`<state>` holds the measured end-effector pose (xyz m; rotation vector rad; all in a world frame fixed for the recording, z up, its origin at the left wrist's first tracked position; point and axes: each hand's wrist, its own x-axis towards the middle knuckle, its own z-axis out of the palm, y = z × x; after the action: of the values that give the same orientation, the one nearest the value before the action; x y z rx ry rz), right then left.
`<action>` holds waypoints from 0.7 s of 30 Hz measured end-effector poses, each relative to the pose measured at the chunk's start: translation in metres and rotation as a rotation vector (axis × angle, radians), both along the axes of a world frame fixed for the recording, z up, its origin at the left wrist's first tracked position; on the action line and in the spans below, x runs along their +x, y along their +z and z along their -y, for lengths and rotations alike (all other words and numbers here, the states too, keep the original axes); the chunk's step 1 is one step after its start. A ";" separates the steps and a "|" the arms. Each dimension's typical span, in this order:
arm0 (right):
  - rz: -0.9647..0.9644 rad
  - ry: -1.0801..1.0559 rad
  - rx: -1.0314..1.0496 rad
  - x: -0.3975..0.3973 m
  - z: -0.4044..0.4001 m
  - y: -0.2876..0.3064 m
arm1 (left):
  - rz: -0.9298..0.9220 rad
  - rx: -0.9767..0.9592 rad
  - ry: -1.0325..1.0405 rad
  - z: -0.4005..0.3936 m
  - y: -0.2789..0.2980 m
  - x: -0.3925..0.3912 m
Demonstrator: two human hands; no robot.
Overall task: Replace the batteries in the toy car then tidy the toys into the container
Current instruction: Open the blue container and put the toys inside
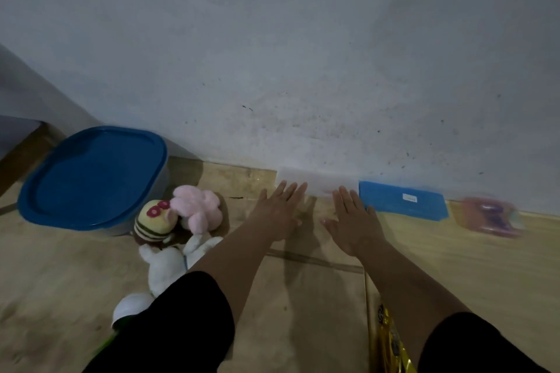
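Both hands are just stretched out flat over the tan floor (303, 312) here, palms down, holding nothing: left hand (280, 210) and right hand (353, 221) side by side with fingers (295, 191) straight and relaxed, looks like a "ready to start" pose to me. The blurry pink and orange plastic toy (491, 216), which I'd guess is the toy car, sits off to the right near the grey wall (303, 54), well apart from either hand, so the battery swap doesn't look started. The container with the round-cornered blue plastic lid (91, 175) is on the left with the lid still on. Just beside it is a pile of soft toys, probably parked there for tidying: a yellow striped bee plush (156, 221), a fluffy pink plush (197, 204) and a white plush (165, 266). A flat blue rectangular box (403, 200) lies against the wall just past the right hand; can't tell what's in it.
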<state>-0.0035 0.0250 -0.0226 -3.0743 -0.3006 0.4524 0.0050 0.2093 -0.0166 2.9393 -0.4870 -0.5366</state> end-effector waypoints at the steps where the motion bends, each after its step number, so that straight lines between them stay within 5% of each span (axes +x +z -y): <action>1: -0.013 -0.002 0.005 0.003 0.002 -0.001 | 0.002 -0.004 0.011 0.002 -0.003 0.001; 10: 0.129 0.146 0.022 0.007 -0.010 0.024 | 0.065 -0.082 0.074 -0.033 0.028 -0.019; 21: 0.142 0.563 0.129 -0.038 -0.234 0.095 | 0.202 0.010 0.505 -0.242 0.094 -0.130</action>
<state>-0.0419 0.2585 0.0720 -2.8581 -1.1596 0.2049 -0.1250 0.4517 0.0772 2.9694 0.2456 -0.1804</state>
